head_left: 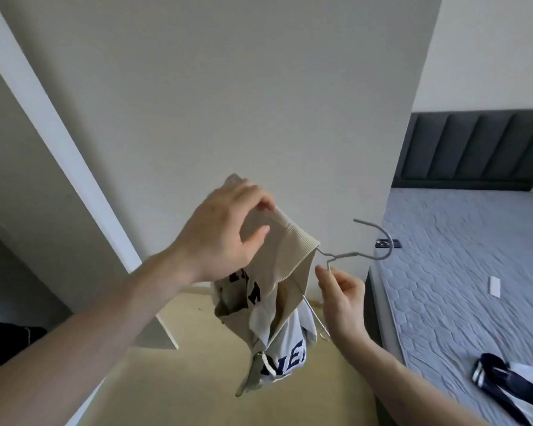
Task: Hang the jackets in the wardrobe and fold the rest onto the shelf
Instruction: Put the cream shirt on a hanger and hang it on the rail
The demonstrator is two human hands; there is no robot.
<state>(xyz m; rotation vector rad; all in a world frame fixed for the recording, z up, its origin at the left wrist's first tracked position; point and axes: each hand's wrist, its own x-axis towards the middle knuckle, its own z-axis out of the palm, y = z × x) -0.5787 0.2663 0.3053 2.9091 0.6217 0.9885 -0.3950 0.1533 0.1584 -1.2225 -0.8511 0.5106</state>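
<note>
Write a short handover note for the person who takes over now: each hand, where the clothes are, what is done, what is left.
Left hand: grips the ribbed collar of the beige jacket.
Right hand: pinches the wire hanger, partly inside the jacket.
Dark garment lies on the bed.
Done: hanger started into the jacket.
Left: seat the jacket on the hanger, hang it in the wardrobe, then deal with the dark garment.

A home bedroom: right of the right hand (340,298) lies a bed with bare quilted mattress (462,272) and dark padded headboard (474,149); behind the left hand (225,232), a white wardrobe panel (228,103).
</note>
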